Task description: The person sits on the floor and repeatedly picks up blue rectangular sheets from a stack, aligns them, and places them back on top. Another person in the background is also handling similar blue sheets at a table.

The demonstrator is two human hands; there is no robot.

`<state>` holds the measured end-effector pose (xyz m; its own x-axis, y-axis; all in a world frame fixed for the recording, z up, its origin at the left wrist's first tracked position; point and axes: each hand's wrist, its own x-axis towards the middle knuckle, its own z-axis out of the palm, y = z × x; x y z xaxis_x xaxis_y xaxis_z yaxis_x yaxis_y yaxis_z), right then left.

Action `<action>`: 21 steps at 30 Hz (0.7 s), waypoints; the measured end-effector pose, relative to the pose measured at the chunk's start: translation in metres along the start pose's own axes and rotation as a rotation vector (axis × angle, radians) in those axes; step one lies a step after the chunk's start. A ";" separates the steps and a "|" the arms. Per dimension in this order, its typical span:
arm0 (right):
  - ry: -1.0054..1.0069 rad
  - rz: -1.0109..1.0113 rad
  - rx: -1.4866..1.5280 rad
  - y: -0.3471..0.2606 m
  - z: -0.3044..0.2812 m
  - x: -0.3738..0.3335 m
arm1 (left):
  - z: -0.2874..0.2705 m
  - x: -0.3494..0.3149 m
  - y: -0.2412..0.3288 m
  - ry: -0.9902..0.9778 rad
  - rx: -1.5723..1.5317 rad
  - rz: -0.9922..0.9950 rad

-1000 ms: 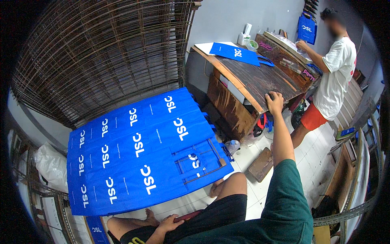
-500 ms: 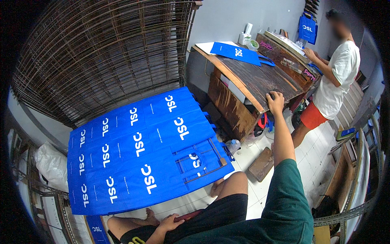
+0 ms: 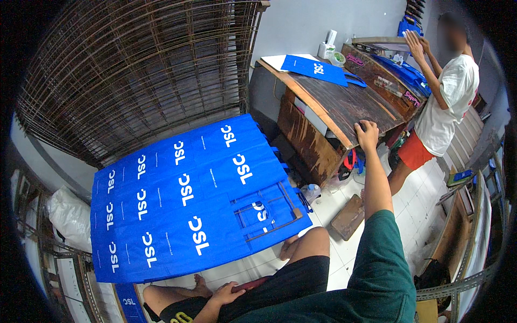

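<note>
My left hand [image 3: 227,294] rests on my lap, its fingers around a long dark-red object [image 3: 252,284] whose kind I cannot make out. My right arm reaches forward to the near corner of a dark wooden table [image 3: 344,105]. There my right hand [image 3: 368,134] has curled fingers, with a dark patch under them too small to name. On that table lies a flat blue bag [image 3: 315,70] with white print. Blue printed bags [image 3: 167,199] lie in rows before me, and a thin metal frame [image 3: 269,212] lies over the corner nearest my knee.
A co-worker in a white shirt [image 3: 455,89] stands at the right by a flat frame [image 3: 382,40] raised over blue material [image 3: 401,72]. A wire rack [image 3: 145,70] leans at the back left. On the tiled floor are a brown block [image 3: 346,217] and a bottle [image 3: 311,192].
The co-worker's hands have risen, and the flat frame by them now stands tilted up, showing blue material beneath. My own hands have stayed nearly where they were.
</note>
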<state>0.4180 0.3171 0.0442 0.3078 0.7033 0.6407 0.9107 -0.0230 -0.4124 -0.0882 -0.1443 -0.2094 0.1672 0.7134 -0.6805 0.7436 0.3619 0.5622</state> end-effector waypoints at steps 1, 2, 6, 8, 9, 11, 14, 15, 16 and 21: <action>-0.002 0.004 -0.005 -0.001 0.000 -0.001 | 0.000 0.001 -0.002 0.001 0.005 -0.001; 0.000 0.008 -0.012 0.000 -0.001 -0.002 | -0.001 0.000 0.001 -0.006 0.010 0.004; -0.019 0.022 -0.009 0.002 -0.001 0.001 | -0.004 -0.003 0.007 -0.011 0.026 0.001; -0.020 0.020 -0.004 0.002 -0.001 0.000 | -0.002 -0.003 0.005 -0.008 0.027 -0.008; -0.020 0.018 -0.001 0.000 -0.001 0.000 | 0.000 -0.002 0.002 -0.009 0.025 -0.011; 0.006 0.003 -0.006 0.002 0.000 0.001 | 0.000 -0.001 0.002 -0.011 0.029 -0.017; 0.021 0.011 -0.016 0.006 0.003 0.004 | -0.003 -0.003 0.009 -0.012 0.041 -0.021; 0.023 0.019 -0.016 0.006 0.005 0.007 | -0.004 -0.004 0.010 -0.009 0.041 -0.021; -0.013 0.037 -0.041 0.007 0.004 0.010 | -0.005 -0.005 0.012 -0.007 0.041 -0.020; -0.131 0.567 1.051 0.021 -0.021 0.047 | -0.011 -0.013 0.019 -0.012 0.047 -0.084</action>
<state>0.4578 0.3354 0.0792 0.5062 0.8490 0.1513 -0.0343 0.1951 -0.9802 -0.0832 -0.1402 -0.1847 0.1103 0.6744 -0.7300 0.7848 0.3916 0.4804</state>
